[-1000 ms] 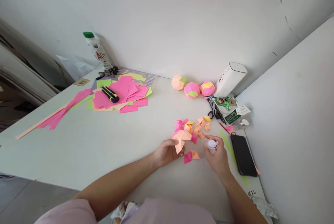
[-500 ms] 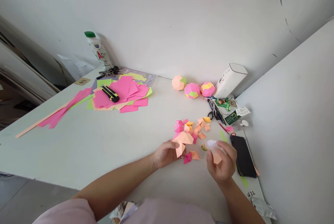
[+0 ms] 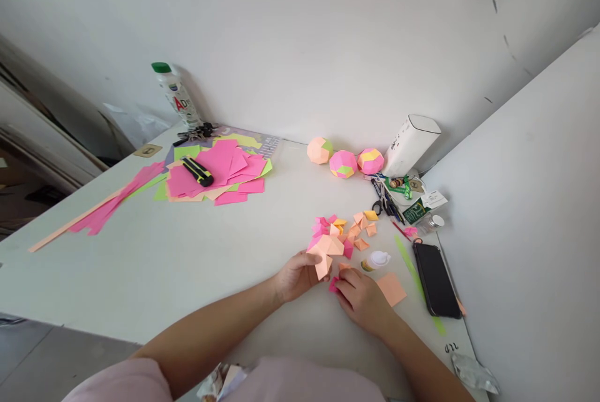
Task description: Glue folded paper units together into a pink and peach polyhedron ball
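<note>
White worktop against a wall, a flat pile of pink, green and peach paper at its left rear. A black phone lies along the right edge; three paper balls sit at the back. The left hand holds a faceted peach model, thumb and fingers closed on its lower part. A peach square lies just right of the right hand, with a white-capped bottle just beyond. Folded pieces cluster behind the model. Smallest is a pink piece at the right hand's bent fingers; whether they grip it, I cannot tell.

Pinching too hard could crease the model; a careless swing of the right hand could knock the bottle. The right edge hems in that arm, while the widest bare stretch lies to the left.
</note>
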Available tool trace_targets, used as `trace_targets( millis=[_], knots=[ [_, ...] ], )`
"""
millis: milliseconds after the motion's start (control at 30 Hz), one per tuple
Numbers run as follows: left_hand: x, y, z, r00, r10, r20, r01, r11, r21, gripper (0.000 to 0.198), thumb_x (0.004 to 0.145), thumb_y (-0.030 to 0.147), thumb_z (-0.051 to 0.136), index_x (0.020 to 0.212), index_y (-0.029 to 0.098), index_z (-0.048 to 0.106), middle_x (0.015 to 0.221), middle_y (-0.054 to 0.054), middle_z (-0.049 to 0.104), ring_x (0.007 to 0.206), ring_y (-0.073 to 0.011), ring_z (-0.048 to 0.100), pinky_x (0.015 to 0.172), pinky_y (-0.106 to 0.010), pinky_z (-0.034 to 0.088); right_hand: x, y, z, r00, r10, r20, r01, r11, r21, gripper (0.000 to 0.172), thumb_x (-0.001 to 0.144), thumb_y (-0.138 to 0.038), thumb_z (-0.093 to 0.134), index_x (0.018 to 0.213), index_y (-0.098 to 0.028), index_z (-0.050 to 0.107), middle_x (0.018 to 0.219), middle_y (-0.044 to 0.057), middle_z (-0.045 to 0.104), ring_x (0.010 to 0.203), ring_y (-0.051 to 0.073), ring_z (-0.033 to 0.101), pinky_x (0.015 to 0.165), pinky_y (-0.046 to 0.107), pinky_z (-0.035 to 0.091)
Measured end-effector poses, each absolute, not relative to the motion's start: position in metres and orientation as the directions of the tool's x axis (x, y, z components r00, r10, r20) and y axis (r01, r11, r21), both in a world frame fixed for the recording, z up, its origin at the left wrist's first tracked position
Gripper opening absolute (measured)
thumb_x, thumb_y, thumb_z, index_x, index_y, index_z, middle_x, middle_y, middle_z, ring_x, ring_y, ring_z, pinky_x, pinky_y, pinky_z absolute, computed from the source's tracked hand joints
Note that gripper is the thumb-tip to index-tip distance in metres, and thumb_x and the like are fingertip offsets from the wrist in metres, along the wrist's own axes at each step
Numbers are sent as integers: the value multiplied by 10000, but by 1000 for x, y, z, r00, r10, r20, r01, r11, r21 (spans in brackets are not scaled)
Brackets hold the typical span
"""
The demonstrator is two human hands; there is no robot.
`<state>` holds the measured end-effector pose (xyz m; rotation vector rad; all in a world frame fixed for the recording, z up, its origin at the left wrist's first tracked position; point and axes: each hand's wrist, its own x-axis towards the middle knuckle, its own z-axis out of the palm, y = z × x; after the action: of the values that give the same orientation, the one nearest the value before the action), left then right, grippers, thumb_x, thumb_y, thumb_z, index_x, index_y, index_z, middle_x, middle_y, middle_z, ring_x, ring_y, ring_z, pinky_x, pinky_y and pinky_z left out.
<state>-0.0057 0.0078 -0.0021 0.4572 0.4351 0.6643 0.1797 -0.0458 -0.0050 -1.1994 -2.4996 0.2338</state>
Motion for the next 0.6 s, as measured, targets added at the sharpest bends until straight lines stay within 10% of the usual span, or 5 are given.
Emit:
trace_targets(
  millis=[600],
  knots=[
    [-3, 8, 3, 676, 652, -343, -513, 751, 417, 138, 727, 208, 542, 660, 121, 624, 602, -50, 569, 584, -150, 514, 633, -298, 393, 179, -47, -1, -526, 830, 186, 754, 556, -350, 118, 817, -195, 562, 925, -182, 608, 909, 88, 602, 817, 227, 557, 649, 327, 473]
  ],
)
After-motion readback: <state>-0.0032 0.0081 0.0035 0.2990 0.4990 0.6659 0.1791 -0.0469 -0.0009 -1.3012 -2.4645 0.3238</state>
